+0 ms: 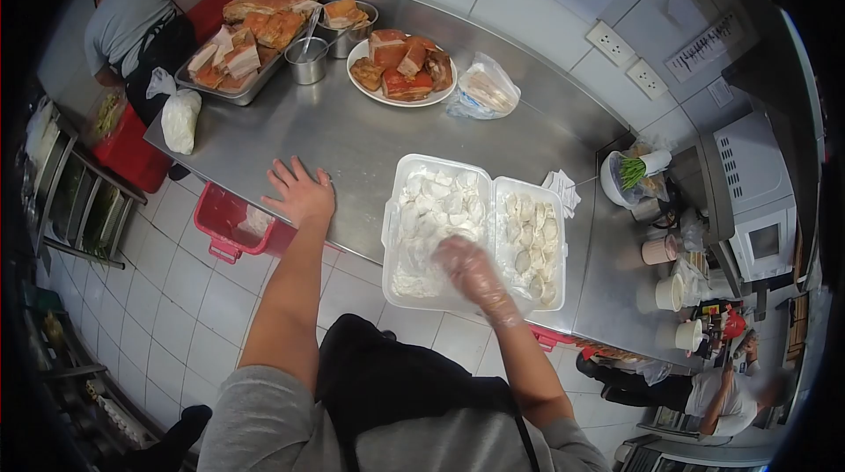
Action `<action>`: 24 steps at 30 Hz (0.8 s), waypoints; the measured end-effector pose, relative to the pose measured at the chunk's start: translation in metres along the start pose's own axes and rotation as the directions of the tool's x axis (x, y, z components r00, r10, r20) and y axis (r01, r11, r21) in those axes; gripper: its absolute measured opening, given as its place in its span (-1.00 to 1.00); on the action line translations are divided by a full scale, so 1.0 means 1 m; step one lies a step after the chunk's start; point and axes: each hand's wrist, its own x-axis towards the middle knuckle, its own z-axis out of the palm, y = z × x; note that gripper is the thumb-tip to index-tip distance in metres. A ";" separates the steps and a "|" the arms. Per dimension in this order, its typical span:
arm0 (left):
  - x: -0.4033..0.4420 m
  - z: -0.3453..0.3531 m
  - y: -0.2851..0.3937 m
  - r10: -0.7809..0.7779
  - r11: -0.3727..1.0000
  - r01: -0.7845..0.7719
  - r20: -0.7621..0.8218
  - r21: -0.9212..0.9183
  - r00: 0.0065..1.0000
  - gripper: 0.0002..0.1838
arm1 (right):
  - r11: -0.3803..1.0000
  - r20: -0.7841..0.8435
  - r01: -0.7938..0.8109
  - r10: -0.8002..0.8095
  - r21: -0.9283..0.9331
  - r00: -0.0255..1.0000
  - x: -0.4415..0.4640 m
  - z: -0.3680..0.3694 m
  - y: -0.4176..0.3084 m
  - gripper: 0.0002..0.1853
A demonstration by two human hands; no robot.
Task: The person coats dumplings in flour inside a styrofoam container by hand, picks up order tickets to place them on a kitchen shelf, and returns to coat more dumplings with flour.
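R grip (466, 270) nr worktop (352, 142) front edge, nearer; powdery pcs (436, 195) lay fwd-left; couldn't tell if grasping. L grip (302, 195) lay flat, spread.

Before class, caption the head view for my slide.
Clear-gloved right hand over floury white pieces in open white foam box; bare left hand on grey steel counter.

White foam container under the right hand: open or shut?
Open: the white foam container lies spread, its two halves side by side, white-dusted pieces showing in both.
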 end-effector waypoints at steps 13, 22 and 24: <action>0.000 -0.002 0.000 -0.006 1.000 0.006 -0.002 -0.012 1.000 -0.34 | 0.952 0.121 -0.298 0.288 0.076 0.950 -0.009 0.000 -0.008 -0.51; -0.001 -0.005 0.001 -0.001 1.000 0.001 0.006 -0.015 1.000 -0.34 | 0.948 0.026 -0.192 0.205 -0.255 0.978 0.004 0.027 -0.034 -0.47; -0.001 -0.005 0.002 -0.001 1.000 0.001 0.009 -0.015 1.000 -0.34 | 0.959 0.056 -0.195 0.211 -0.206 0.976 0.006 0.035 -0.032 -0.50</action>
